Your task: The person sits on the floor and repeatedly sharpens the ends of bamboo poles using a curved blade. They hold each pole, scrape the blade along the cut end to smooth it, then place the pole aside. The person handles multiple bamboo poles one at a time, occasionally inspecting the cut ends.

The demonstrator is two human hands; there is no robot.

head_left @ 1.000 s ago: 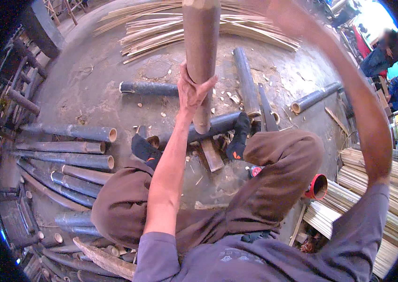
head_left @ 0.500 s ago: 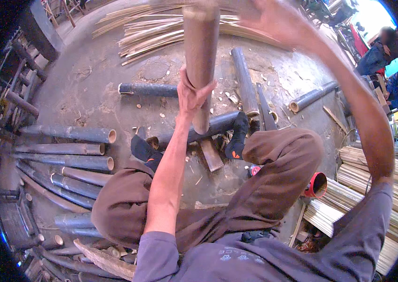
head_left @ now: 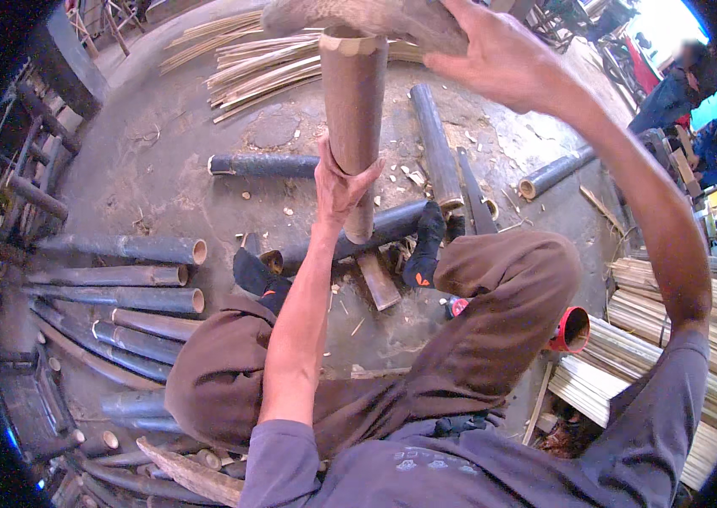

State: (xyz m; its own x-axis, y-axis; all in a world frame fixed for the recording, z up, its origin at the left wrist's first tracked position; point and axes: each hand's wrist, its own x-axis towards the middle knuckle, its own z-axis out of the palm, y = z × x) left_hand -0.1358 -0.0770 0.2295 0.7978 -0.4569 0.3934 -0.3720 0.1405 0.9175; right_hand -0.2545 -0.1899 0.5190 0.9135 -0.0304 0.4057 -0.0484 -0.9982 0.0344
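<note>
My left hand [head_left: 343,186] is wrapped round the lower part of an upright brown tube [head_left: 354,97], which looks like bamboo with a pale, chipped upper rim. Across its top lies a rough piece of wood [head_left: 350,15], partly cut off by the upper edge of the view; whether it touches the rim I cannot tell. My right hand [head_left: 506,63] grips the wood's right end, thumb below. The tube's lower end is in front of a dark bamboo pole [head_left: 388,227] lying between my feet, close to a small wooden block [head_left: 379,284].
Several dark bamboo poles [head_left: 121,247] lie at left. Split strips [head_left: 265,72] are spread at the far side. At right are bundled strips [head_left: 583,385] beside a red-rimmed cylinder [head_left: 576,330]. A long dark flat tool [head_left: 475,195] lies past my right foot. People [head_left: 680,93] sit far right.
The piece of wood, barely showing and blurred before, has come further into view over the tube. My right hand has moved lower; the tube has shifted slightly left.
</note>
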